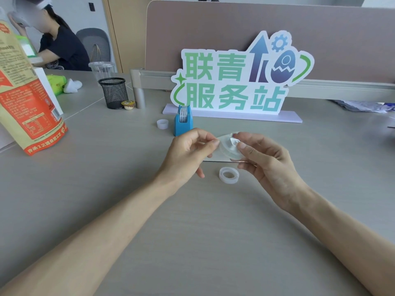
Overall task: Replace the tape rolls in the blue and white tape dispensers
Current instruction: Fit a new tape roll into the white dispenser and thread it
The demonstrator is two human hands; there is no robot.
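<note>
Both hands are up off the desk [213, 242], working a clear tape roll [229, 147] between them. Right hand [265, 161] clamps the roll, thumb on the near face and fingers behind, which keeps it from turning. Left hand [188, 152] is pinched narrow at the roll's left edge, thumb and forefinger tips together; probably picking for the loose tape end, though the end itself is too clear to make out.

A pale flat shape sits on the desk right behind the hands. It may be the white dispenser; I can't confirm, as it's mostly hidden.

A second tape roll [229, 175] lies flat on the desk just below the hands, within reach of either. Can't tell whether it's the spare or a spent one.

Blue tape dispenser [183, 122] stands upright near the sign [239, 82], with a roll showing in its slot, so that half looks loaded. A small white core ring [162, 124] sits just left of it, likely a pulled-out spool.
</note>
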